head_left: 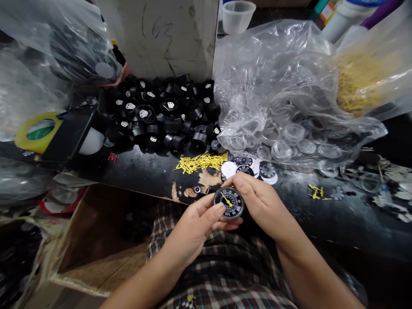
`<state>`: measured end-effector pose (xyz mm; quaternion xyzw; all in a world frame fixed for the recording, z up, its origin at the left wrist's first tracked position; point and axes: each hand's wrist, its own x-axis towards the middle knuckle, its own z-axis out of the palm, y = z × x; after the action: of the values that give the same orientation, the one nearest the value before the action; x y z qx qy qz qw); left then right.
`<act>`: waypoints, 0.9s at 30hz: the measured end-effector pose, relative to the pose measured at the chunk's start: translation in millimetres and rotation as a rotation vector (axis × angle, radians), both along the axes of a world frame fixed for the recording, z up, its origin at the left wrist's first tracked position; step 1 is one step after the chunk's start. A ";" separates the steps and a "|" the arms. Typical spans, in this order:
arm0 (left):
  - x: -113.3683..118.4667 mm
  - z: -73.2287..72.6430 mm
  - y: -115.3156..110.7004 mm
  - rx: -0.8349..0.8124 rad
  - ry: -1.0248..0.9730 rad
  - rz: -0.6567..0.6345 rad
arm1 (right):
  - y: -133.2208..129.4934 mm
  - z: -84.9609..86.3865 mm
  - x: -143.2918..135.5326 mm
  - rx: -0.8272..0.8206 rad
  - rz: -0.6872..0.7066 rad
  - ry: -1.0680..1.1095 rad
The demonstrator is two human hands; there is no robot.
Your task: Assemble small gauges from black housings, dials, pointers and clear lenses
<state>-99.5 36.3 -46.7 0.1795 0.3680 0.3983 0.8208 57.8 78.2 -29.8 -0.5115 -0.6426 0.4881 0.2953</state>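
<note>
Gauge (233, 207): gripped by left hand (206, 216), right hand (257, 199) closed at rim
Yellow pointer (227, 200): on — likely being checked; next needs steadiness

The gauge (237, 210) has a smooth black rim that looks like plastic with a low sheen, round a flatter, matt dial face and a plastic-looking yellow needle (228, 201). Smooth black plastic housings (172, 124) catch dull highlights; the loose yellow pointers (201, 163) look like plastic too. Clear covers (294, 132) are glossy, transparent plastic under a shiny, crinkled plastic bag (277, 56). White discs (229, 169) are smooth and flat, paper or thin plastic, unclear which. The black worktop (154, 174) shines in places and is worn to rough, wood-coloured patches (207, 178). The box (93, 223) is matt brown cardboard, the checked cloth (225, 262) soft and woven.
</note>
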 end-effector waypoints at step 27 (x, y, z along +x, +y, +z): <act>6.0 5.2 -2.5 0.068 0.034 -0.020 | -9.4 2.4 6.0 0.035 -0.080 0.020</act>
<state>-93.5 33.8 -41.5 0.2179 0.3663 0.3995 0.8116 63.8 68.8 -27.5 -0.5265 -0.6273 0.4696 0.3297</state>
